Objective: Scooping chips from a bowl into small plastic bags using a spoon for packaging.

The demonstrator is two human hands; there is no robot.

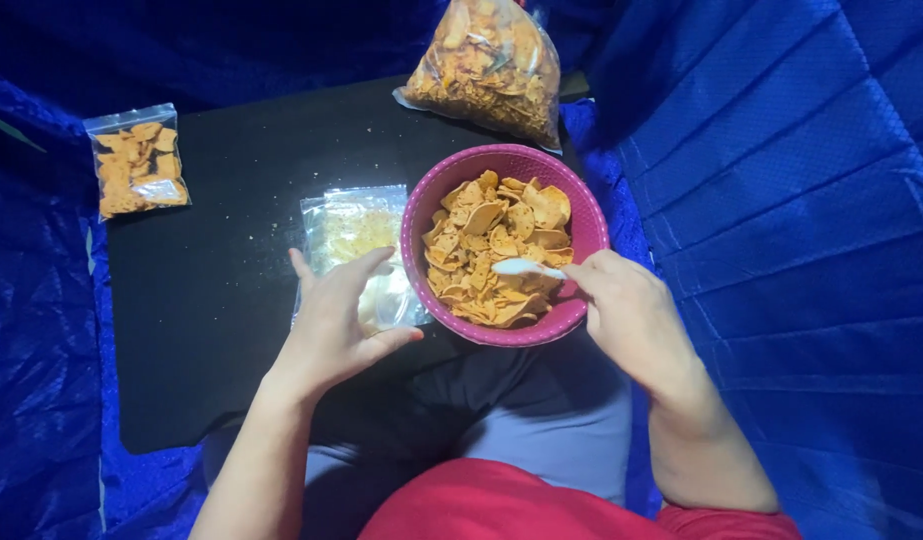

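Seen from the head camera looking down, the person sits with a black tabletop [211,330] across the lap, with blue quilted fabric [801,200] all around.

The right hand [626,310] is closed around the handle of a white spoon [526,268], fingers curled together on it. The spoon's bowl lies over the chips [491,240], pointing left, touching or just above the top of the pile; which of the two cannot be told. The chips are orange, flat and curled, and fill a round pink bowl [581,215] that stands at the right edge of the tabletop, just in front of the person's body.

The left hand [336,320] is open, fingers spread apart and slightly bent, gripping nothing. It hovers over or rests on the lower part of a small clear bag [356,230] that lies flat on the tabletop, touching the left side of the pink bowl. This bag has a thin layer of pale yellowish bits inside.

At the far left corner of the tabletop, well apart from the hands, lies a sealed small bag [136,160] packed with orange chips. Beyond the bowl, at the far edge, a large clear bag [486,65] of the same chips leans, bulging and full. Crumbs [266,215] dot the tabletop near the clear bag.
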